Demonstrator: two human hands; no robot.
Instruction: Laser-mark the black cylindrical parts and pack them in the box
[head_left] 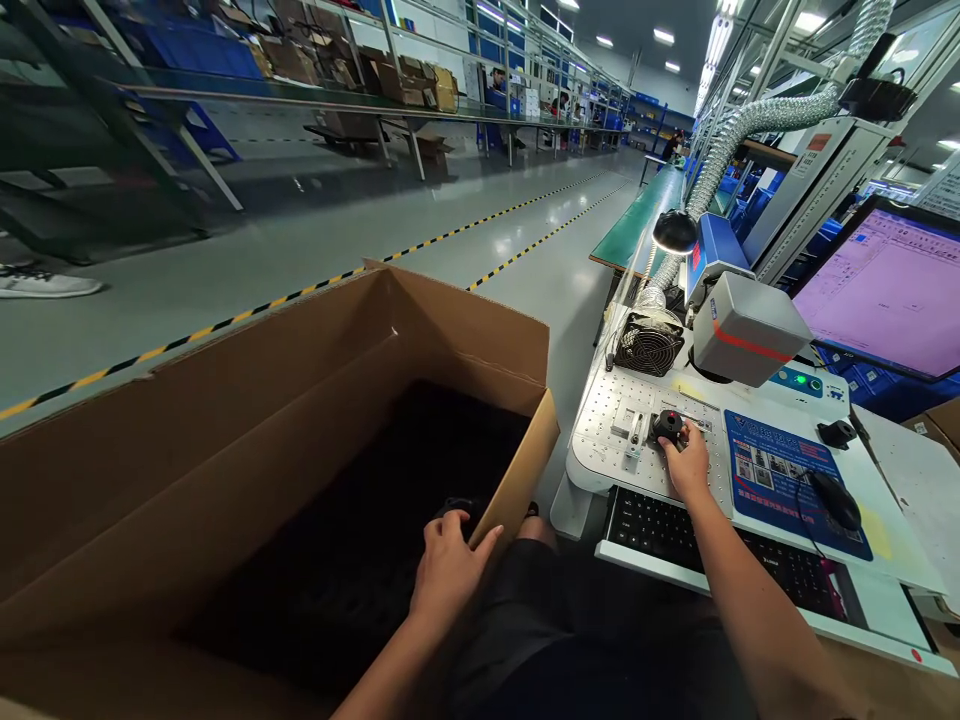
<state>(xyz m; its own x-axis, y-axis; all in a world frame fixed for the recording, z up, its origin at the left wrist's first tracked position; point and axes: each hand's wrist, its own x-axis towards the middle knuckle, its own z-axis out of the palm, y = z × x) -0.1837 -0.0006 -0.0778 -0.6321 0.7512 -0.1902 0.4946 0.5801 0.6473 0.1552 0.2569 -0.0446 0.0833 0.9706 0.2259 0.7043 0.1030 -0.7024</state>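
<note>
My right hand (688, 462) is closed around a small round black part (667, 425), thumb and fingers at its right side. That part sits on the perforated metal plate (596, 435) of a bench machine, beside a small metal fixture (635, 435), and a red spot shows on its top. At the inner right wall of a large open cardboard box (517, 465), my left hand (448, 565) has its fingers bent over another black part (459, 506), partly hidden by them. Dark contents (360, 520) fill the bottom of the box; single pieces are hard to make out.
The grey machine head (746, 328) hangs above the plate, with a fan (649, 345) at its left. A blue mat (787, 480), mouse (834, 500), another black part (836, 432) and keyboard (660, 525) lie to the right and in front. A monitor (885, 285) stands behind.
</note>
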